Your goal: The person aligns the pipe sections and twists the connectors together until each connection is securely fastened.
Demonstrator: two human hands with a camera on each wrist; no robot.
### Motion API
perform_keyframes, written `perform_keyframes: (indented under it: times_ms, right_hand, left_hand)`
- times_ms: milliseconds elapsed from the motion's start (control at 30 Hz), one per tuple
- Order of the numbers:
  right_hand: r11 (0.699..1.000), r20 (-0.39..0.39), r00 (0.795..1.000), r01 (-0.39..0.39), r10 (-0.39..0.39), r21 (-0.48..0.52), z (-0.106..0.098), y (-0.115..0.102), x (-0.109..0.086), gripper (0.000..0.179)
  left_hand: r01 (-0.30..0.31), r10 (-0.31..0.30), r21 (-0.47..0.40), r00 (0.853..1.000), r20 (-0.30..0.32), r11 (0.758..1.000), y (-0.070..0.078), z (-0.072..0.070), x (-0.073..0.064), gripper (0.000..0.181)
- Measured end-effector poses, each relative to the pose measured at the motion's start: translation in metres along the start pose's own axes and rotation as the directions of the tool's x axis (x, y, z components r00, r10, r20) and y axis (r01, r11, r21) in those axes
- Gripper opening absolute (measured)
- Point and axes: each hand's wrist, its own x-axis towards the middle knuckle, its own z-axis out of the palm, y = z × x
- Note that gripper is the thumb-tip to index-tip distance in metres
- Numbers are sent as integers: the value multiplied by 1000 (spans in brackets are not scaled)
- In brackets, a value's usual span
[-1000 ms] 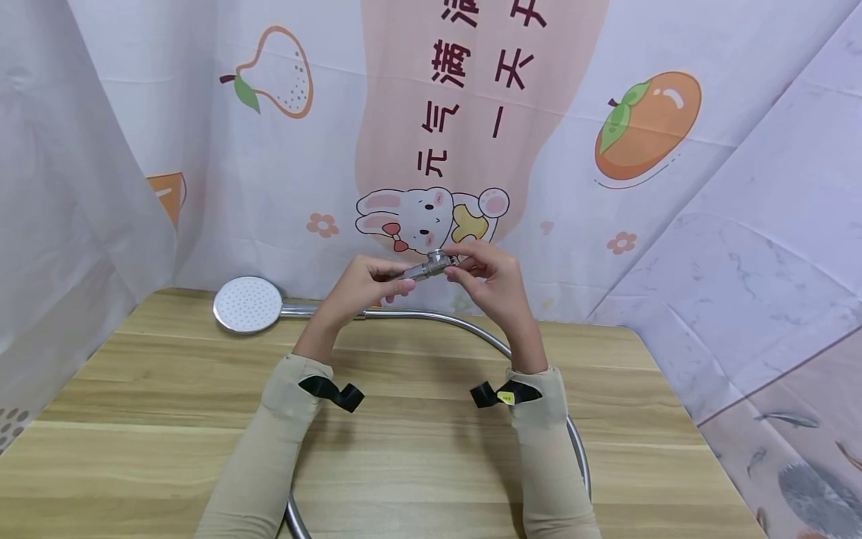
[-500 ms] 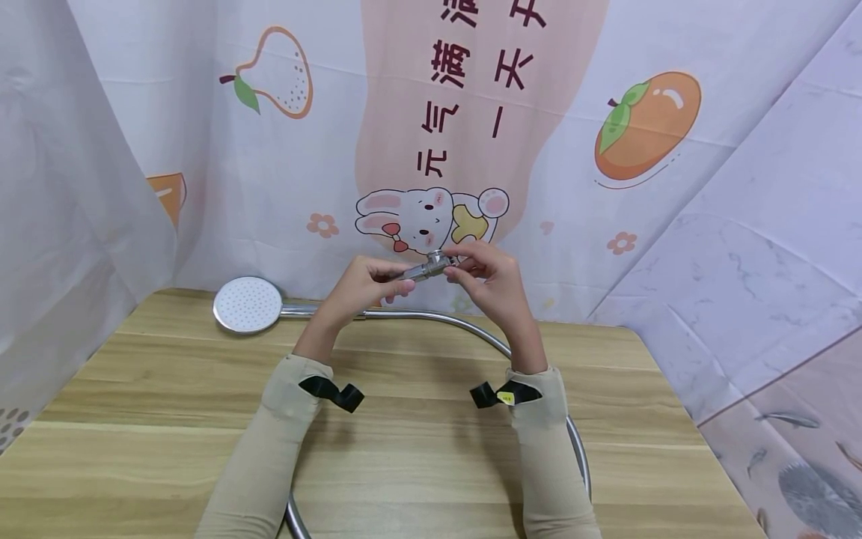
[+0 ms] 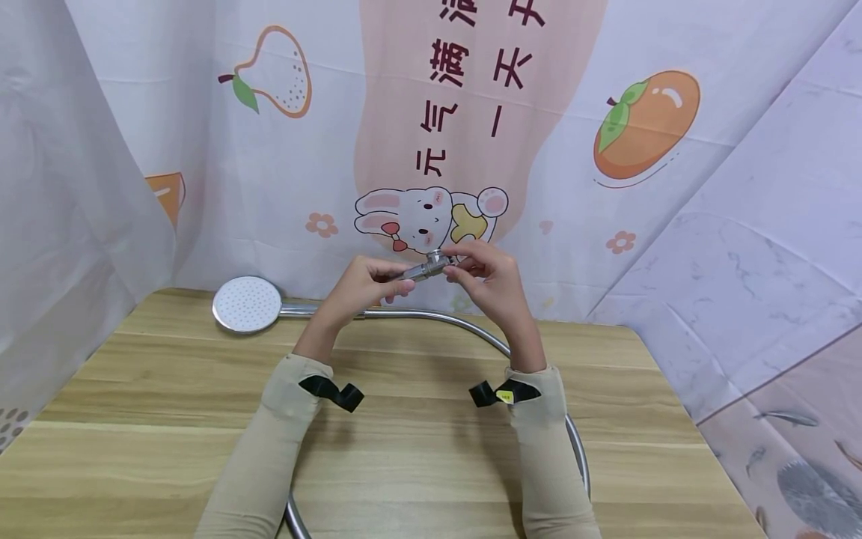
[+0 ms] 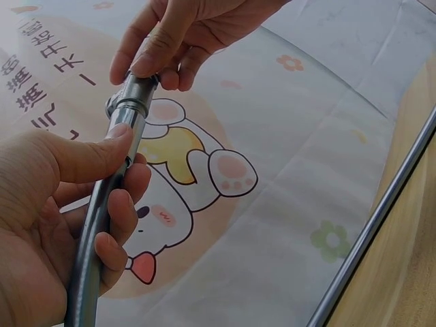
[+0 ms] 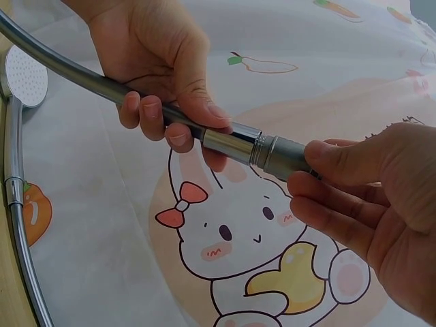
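My left hand [image 3: 360, 288] grips the end of a silver shower hose [image 5: 75, 75], its thumb on the smooth metal end nut [image 5: 230, 143]. From the other side my right hand [image 3: 491, 277] pinches a short grey metal valve fitting [image 5: 285, 157] between thumb and fingers. A side branch sticks up from this fitting in the head view. Nut and fitting are in line and meet end to end, with a few threads showing between them in the right wrist view. Both hands are raised above the far edge of the table. The right fingers hide the fitting's outer end.
A round white shower head [image 3: 247, 305] with a chrome handle lies at the table's back left. Its hose [image 3: 465, 323] loops right across the wooden table [image 3: 417, 449], passing under both forearms. A printed curtain [image 3: 269, 187] hangs behind.
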Motion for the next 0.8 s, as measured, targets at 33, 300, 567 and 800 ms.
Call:
perform_keyframes:
  times_ms: [33, 300, 567, 800]
  right_hand:
    - [1000, -1, 1000, 1, -1, 1, 0, 0, 0, 23]
    - [1000, -21, 1000, -20, 19, -13, 1, 1, 0, 22]
    - [999, -33, 999, -11, 9, -35, 1, 2, 0, 23]
    - [1000, -28, 1000, -5, 4, -17, 1, 0, 1, 26]
  left_hand:
    - [-1, 1, 0, 1000, -1, 1000, 0, 0, 0, 22]
    - [-4, 4, -8, 1000, -7, 1000, -2, 1, 1, 23]
    - [-2, 2, -6, 1000, -7, 1000, -2, 0, 1, 23]
    - [2, -2, -3, 1000, 2, 1000, -2, 0, 1, 22]
